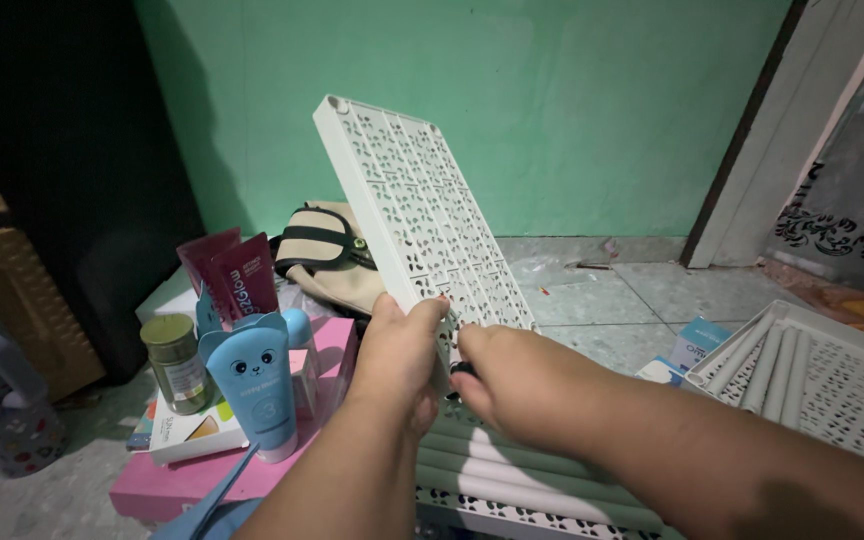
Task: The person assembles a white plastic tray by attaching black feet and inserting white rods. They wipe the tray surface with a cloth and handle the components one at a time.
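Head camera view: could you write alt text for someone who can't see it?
Two hands, left hand and right hand, hold a white perforated panel tilted up before a green wall. Bottles stand on a pink box at left; white tubes lie below.

To your left, a blue tube with a cat face (255, 385) stands on a pink box (167, 487), beside a green-lidded jar (176, 362) and two maroon tubes (229, 273). Behind them lies a beige bag (324, 255).
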